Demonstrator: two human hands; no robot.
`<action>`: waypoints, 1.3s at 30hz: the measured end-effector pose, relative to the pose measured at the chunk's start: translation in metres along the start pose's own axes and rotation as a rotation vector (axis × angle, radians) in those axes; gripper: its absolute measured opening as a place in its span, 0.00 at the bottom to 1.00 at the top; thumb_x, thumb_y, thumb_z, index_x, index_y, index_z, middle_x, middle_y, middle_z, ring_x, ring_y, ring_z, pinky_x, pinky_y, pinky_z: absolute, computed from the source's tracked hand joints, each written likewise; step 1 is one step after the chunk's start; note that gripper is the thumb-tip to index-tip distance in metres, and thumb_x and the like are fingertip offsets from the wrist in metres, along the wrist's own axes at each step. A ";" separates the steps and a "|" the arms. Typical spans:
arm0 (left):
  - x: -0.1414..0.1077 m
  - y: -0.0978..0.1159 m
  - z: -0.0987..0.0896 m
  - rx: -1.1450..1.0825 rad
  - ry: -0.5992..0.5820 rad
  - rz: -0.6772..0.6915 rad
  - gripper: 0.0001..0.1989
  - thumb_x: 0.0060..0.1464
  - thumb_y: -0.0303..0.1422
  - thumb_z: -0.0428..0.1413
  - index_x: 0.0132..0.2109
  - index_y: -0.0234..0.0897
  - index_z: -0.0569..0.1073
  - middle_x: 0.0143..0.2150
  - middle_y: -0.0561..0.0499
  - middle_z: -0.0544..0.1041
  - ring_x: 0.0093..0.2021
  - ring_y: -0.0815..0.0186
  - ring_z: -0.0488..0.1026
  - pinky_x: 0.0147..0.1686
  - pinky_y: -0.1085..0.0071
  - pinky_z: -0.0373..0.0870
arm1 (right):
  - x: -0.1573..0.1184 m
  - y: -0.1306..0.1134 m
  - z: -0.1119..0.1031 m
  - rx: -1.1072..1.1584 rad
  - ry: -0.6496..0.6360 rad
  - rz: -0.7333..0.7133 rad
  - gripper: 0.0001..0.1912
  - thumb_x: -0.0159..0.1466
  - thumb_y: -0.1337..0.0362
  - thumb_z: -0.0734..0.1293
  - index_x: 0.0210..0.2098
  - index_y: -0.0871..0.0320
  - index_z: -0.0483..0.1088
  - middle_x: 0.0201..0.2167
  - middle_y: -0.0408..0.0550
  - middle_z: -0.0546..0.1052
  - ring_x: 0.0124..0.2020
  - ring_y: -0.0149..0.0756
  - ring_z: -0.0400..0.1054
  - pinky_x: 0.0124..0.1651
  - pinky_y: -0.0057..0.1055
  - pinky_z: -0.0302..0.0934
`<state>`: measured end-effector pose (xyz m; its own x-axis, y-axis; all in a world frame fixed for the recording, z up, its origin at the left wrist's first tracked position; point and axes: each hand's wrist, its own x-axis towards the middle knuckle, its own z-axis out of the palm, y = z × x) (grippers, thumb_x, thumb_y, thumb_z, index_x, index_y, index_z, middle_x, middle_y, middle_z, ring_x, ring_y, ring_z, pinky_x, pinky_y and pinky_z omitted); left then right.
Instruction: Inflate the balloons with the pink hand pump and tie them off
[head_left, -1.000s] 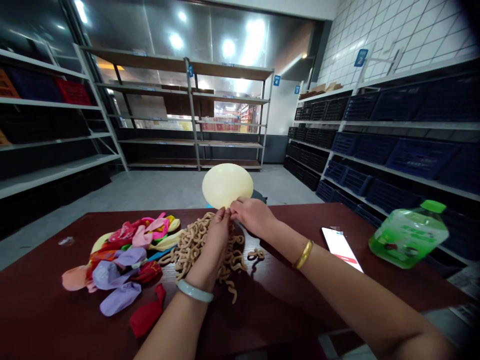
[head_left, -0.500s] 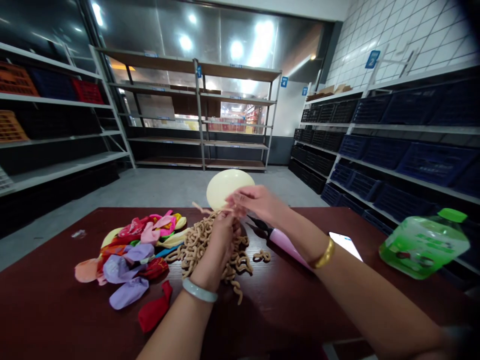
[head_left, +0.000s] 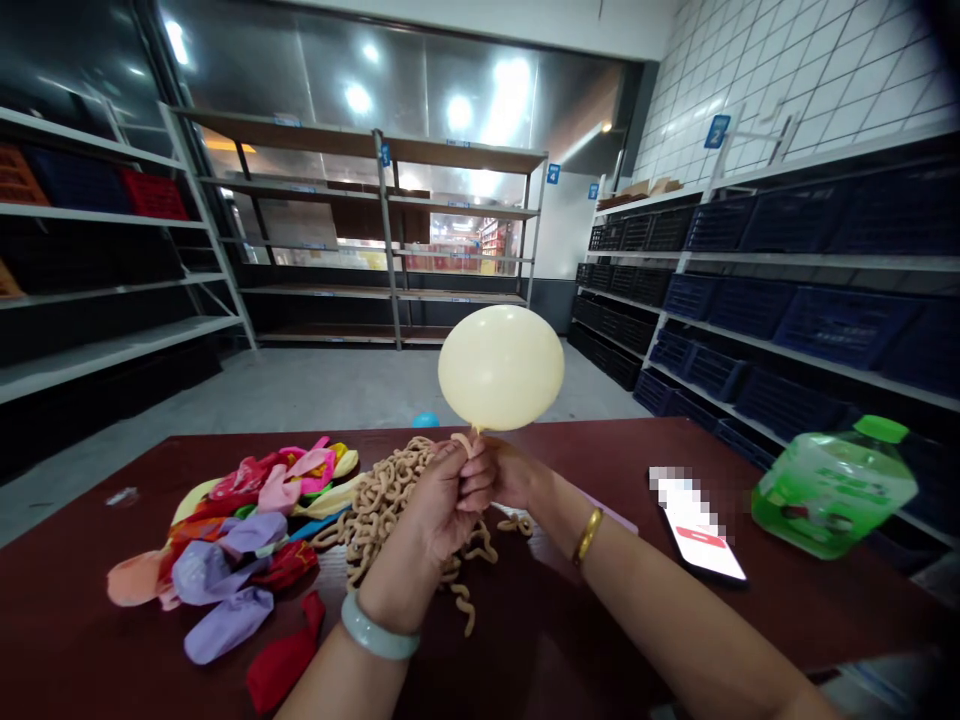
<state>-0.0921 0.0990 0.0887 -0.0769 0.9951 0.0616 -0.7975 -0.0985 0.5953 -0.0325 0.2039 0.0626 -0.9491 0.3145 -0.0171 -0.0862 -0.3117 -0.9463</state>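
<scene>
While my left hand (head_left: 450,492) pinches the neck of the big yellow balloon (head_left: 501,367), my right hand (head_left: 517,474) is curled close behind it, and the balloon sits just above them, over the worktop (head_left: 592,640)

1 phone (head_left: 701,545) narrows the open tabletop (head_left: 795,615) beside the green jug (head_left: 832,490).

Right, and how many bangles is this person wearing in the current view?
2: a pale one around the left wrist and a gold one around the right wrist. Both forearms run out of frame, so any higher up would be hidden.
</scene>
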 end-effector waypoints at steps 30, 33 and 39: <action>0.016 -0.021 -0.029 1.416 0.471 0.706 0.11 0.59 0.35 0.49 0.30 0.37 0.68 0.27 0.52 0.71 0.28 0.66 0.66 0.30 0.72 0.60 | -0.064 -0.016 0.006 -0.976 0.285 -0.957 0.09 0.63 0.70 0.64 0.40 0.55 0.74 0.42 0.51 0.76 0.46 0.36 0.70 0.51 0.36 0.64; 0.015 -0.020 -0.026 1.577 0.494 0.703 0.09 0.58 0.33 0.49 0.31 0.37 0.68 0.27 0.52 0.71 0.28 0.65 0.66 0.30 0.71 0.60 | -0.061 -0.016 0.003 -0.944 0.330 -0.959 0.10 0.62 0.74 0.63 0.37 0.54 0.73 0.37 0.47 0.77 0.41 0.34 0.71 0.46 0.34 0.66; 0.010 -0.020 -0.020 1.795 0.482 0.723 0.06 0.57 0.30 0.48 0.33 0.37 0.68 0.27 0.51 0.71 0.28 0.64 0.67 0.28 0.70 0.58 | -0.060 -0.015 0.002 -0.862 0.451 -0.939 0.05 0.59 0.72 0.67 0.31 0.55 0.71 0.36 0.47 0.72 0.41 0.35 0.69 0.45 0.33 0.65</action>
<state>-0.0891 0.1114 0.0613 -0.4213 0.6646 0.6171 0.8287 0.0057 0.5596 0.0250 0.1885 0.0788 -0.4417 0.4121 0.7970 -0.2682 0.7870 -0.5556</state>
